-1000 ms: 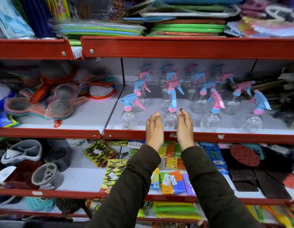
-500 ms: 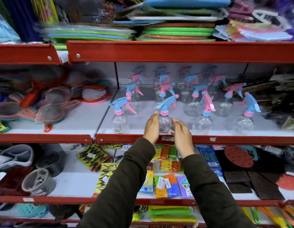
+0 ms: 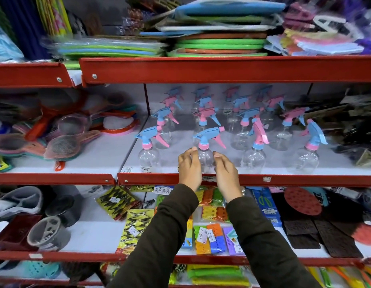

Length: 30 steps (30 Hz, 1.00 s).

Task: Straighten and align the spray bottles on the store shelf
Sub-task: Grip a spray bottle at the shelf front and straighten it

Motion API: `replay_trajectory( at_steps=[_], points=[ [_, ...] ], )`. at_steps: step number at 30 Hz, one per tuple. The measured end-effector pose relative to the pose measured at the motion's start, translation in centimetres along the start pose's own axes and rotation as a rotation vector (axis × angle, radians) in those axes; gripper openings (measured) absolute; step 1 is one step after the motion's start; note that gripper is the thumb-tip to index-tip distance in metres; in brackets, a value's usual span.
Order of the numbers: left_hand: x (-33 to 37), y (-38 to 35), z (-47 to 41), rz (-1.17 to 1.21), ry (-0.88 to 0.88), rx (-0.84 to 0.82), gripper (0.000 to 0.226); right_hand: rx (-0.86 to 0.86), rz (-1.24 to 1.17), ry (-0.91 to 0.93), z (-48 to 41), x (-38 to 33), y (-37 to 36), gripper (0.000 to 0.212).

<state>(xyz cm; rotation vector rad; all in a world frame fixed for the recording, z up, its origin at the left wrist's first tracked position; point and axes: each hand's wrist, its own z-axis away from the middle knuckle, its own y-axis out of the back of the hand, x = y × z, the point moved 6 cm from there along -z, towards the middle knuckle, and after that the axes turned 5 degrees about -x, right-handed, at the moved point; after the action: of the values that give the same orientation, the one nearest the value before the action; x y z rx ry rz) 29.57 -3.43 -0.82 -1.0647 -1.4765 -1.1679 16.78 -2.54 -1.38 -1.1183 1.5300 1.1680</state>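
A: Red metal edging fronts the white shelf (image 3: pixel 284 180) that spans the middle of the frame. What stands on it?

B: Rows of clear spray bottles with pink-and-blue trigger heads fill its centre and right part. The front row holds four: a left bottle (image 3: pixel 148 157), a second bottle (image 3: pixel 205 156), a third bottle (image 3: pixel 254 159) and a right bottle (image 3: pixel 308 161).

A: Which way do the heads face?

B: The two on the left show blue nozzles pointing left; the other two heads are turned differently.

A: Where are the hands?

B: At frame centre, in dark sleeves. The left hand (image 3: pixel 188 169) and the right hand (image 3: pixel 225 171) flank the second bottle, fingers curved around its clear body, apparently touching each side.

A: And the smallest item?

B: A price label (image 3: pixel 208 178) on the red edge, between the two wrists.
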Motion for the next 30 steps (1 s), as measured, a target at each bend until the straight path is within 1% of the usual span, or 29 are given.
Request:
replay_trajectory(
  at_steps=[6,8,9,13,16,19,22,24,26,28,30],
  points=[
    [0.3,0.1,0.1,-0.005,0.014,-0.005,0.049,-0.026,0.009,-0.001,0.1,0.2,0.1,0.039],
    [0.3,0.2,0.4,-0.005,0.016,0.022,0.048,-0.026,-0.006,0.003,0.2,0.2,0.4,0.040],
    [0.3,0.3,0.7,-0.016,0.007,0.060,0.048,-0.019,-0.014,0.010,0.4,0.1,0.6,0.040],
    [1.3,0.4,2.8,0.015,-0.142,0.272,0.032,0.043,-0.051,0.072,1.6,0.2,2.8,0.034],
    [2.0,-1.7,4.7,0.070,-0.244,0.308,0.024,0.125,-0.051,0.120,2.5,0.4,5.6,0.029],
    [2.6,-5.9,5.6,0.071,-0.271,0.206,0.023,0.228,-0.049,0.137,2.7,1.1,9.1,0.026],
    [2.9,-10.1,5.7,0.021,-0.233,0.069,0.031,0.266,-0.051,0.095,1.7,2.2,12.5,0.031],
    [3.0,-12.0,5.3,-0.008,-0.200,0.005,0.037,0.217,-0.049,0.037,0.5,2.8,13.7,0.037],
    [2.8,-13.5,4.7,-0.016,-0.129,-0.045,0.042,0.131,-0.021,-0.009,-1.1,3.0,14.2,0.042],
    [2.6,-14.8,4.0,-0.016,-0.057,-0.090,0.045,0.048,0.004,-0.030,-2.3,2.8,14.3,0.044],
    [2.7,-15.7,3.7,-0.040,-0.038,-0.114,0.047,-0.003,-0.004,-0.038,-2.9,2.6,14.2,0.044]
  ],
)
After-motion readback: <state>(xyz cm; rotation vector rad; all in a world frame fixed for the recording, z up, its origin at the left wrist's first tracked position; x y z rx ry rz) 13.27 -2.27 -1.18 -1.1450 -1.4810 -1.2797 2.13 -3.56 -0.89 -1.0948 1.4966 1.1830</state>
